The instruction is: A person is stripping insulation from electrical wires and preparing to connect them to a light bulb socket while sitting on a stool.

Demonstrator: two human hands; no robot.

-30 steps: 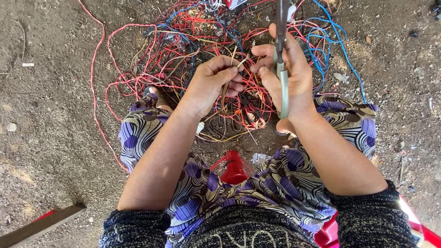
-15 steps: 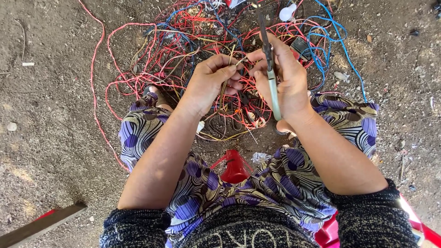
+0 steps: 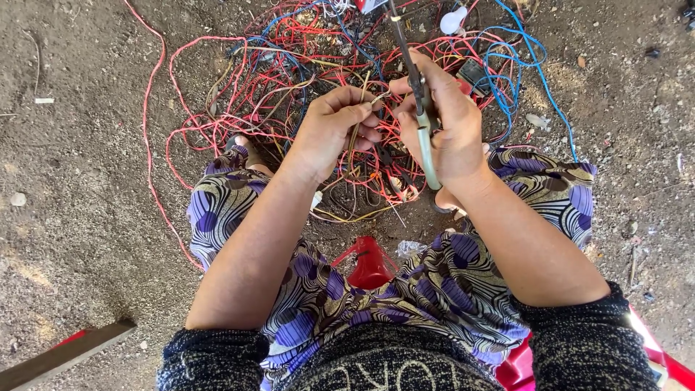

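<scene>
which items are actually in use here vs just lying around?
In use:
left hand pinching a thin wire
right hand gripping pliers
tangled wire pile under the hands

Lying about:
white bulb
red plastic piece between the knees
wooden plank
small stone

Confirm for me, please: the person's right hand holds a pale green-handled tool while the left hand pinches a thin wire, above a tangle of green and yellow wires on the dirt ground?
Not quite: the head view shows the tangle of wires is mostly red and blue. The right hand does hold the pale green-handled tool, and the left hand pinches a thin wire.

left hand (image 3: 337, 130) pinching wire (image 3: 356, 130), right hand (image 3: 441, 123) gripping pliers (image 3: 423, 123)
</scene>
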